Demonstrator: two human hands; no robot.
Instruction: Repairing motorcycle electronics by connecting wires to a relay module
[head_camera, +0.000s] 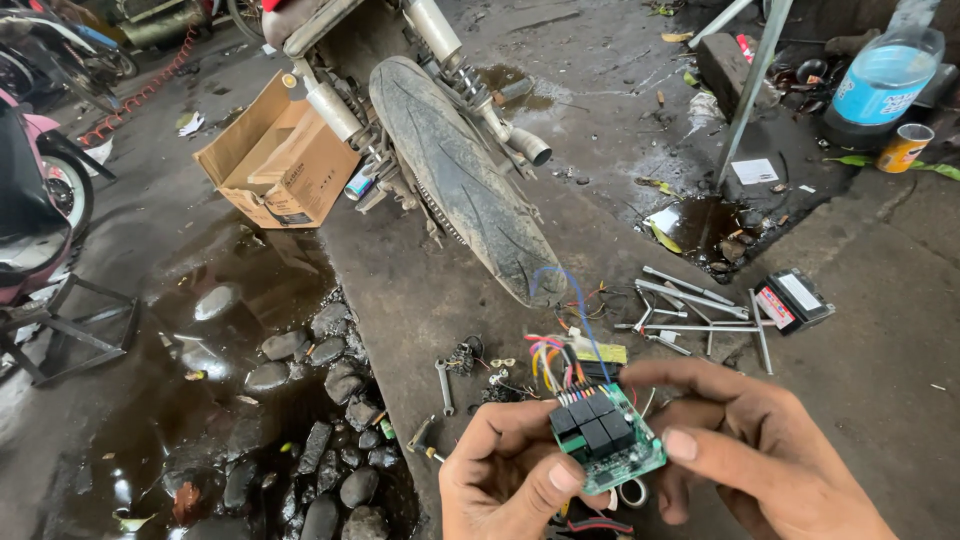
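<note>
Both hands pinch the green circuit board (608, 438), left hand (510, 478) under its near edge, right hand (760, 450) at its side, held above the concrete; board out and loose, wires (560, 350) unconnected, tools (690, 305) still spread behind the tyre (460, 170).

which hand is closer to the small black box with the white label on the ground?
Right. The right hand sits below and just left of the black box; the left hand is further left, past the green circuit board that both hands hold.
</note>
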